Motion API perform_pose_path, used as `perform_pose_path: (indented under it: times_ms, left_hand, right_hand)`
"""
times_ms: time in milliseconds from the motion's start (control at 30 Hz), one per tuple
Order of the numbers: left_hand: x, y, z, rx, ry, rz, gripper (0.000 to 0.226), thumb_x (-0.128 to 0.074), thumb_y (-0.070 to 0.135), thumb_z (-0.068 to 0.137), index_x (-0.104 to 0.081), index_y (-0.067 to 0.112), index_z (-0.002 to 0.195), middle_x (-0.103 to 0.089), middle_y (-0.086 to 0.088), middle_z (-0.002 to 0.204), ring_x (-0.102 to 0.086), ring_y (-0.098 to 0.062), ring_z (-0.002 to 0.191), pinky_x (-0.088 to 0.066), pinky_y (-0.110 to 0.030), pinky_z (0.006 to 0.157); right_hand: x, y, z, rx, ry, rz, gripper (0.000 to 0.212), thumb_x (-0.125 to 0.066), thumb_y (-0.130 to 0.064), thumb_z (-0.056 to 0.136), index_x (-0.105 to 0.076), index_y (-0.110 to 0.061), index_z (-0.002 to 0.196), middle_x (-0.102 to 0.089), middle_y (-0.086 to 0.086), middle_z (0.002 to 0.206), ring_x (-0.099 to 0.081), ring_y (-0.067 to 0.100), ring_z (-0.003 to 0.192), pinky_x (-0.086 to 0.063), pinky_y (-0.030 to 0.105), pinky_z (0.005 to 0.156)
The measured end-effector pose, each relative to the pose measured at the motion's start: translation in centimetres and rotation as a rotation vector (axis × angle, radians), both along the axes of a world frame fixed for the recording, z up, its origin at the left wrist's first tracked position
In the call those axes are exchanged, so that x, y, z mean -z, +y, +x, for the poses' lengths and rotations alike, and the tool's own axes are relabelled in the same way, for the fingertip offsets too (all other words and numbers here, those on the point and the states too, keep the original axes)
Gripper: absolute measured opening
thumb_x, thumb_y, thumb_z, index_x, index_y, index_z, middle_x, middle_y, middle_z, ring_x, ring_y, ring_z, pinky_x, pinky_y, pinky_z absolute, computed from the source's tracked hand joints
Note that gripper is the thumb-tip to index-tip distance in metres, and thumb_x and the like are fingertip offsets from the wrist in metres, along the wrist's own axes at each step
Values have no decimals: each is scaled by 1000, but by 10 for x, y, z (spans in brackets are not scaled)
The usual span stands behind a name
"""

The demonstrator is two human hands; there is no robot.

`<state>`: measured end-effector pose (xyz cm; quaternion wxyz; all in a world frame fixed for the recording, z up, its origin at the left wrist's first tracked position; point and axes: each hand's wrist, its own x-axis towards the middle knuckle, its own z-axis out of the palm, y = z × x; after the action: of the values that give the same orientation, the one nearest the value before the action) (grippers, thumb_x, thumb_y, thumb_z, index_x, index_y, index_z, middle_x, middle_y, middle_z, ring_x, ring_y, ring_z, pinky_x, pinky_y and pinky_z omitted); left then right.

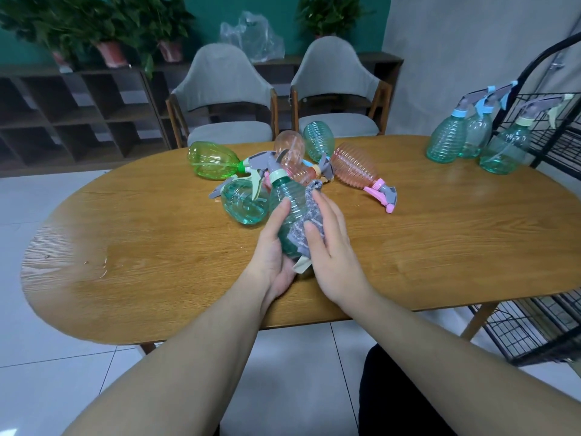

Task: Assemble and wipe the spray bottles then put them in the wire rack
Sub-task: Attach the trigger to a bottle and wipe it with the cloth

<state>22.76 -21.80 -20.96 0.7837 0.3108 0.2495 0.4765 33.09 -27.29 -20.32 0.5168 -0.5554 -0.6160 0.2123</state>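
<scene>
Oval surface (157,247) with wire rack (553,146) at right; above it the left hand (273,250) grips a teal bottle (287,209), fingers curled beneath, while the right hand (327,243) presses a grey cloth (309,215) flat-fingered; wiping likely works best with bottle rotated steadily

The left hand (273,250) and right hand (330,247) are covering the lower body of the held teal spray bottle (287,199); its base is not showing. The grey cloth (309,215) is lying partly under the right palm, so its full extent is not showing. The picture's right edge is cutting off the wire rack (553,127). The three upright bottles (471,133) are overlapping, each hiding part of the next. In the central pile (295,158), spray heads are crossing and cannot be matched to bottles. The left end of the desk (63,247) is blurring.
</scene>
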Motion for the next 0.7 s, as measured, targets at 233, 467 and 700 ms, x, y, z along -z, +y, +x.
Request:
perform_pose_path:
  times_ms: [233,467,700]
  left_hand:
    - [-36,-8,20,-59,-130,15,56,-63,46,84,-67,7,124,-74,-13,113,-71,-25,101,-55,-38,98]
    - [-41,-14,35,-123,23,13,70,-51,66,93,-62,10,135,-71,-16,128,-67,-29,121,-48,-45,110]
    - [-17,-1,43,-273,395,167,132,-79,87,48,-22,40,158,-53,-3,151,-57,-21,134,-43,-49,115]
  right_hand:
    - [-28,15,-5,100,545,-8,28,-35,-44,104,-58,-41,119,-67,-24,114,-59,-8,111,-46,21,96]
    - [-45,18,-4,81,1107,-207,53,-29,-51,105,-63,-17,127,-73,5,116,-70,19,107,-54,37,96]
    - [-49,8,9,-41,1254,-278,74,-19,-70,97,-67,-19,123,-73,4,117,-69,22,110,-48,42,103]
